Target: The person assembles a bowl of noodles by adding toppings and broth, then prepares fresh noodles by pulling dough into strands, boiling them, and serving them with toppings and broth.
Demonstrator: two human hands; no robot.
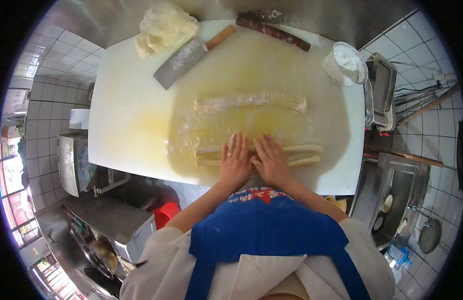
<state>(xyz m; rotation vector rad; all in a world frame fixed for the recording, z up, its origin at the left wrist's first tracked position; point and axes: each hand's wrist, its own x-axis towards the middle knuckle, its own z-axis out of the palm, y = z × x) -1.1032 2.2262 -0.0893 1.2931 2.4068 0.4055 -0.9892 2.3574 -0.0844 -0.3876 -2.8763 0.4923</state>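
Observation:
Two long, pale dough strips lie side by side across the front of the white work board (130,93). One is the farther strip (304,149); the other is the nearer strip (306,161). My left hand (236,161) rests palm down over their middle, fingers stretched forward. Close beside it, my right hand (272,160) also lies flat on them, thumb towards the left one. Neither hand grips anything, and together they hide the middle of the strips. Farther back, a floured length of dough (250,102) runs parallel to them.
A cleaver (182,62) lies at the back left beside a plastic bag of dough (167,24). Along the back edge is a dark rolling pin (274,32). The bowl of flour (345,65) stands at the back right. A sink (392,191) is to the right.

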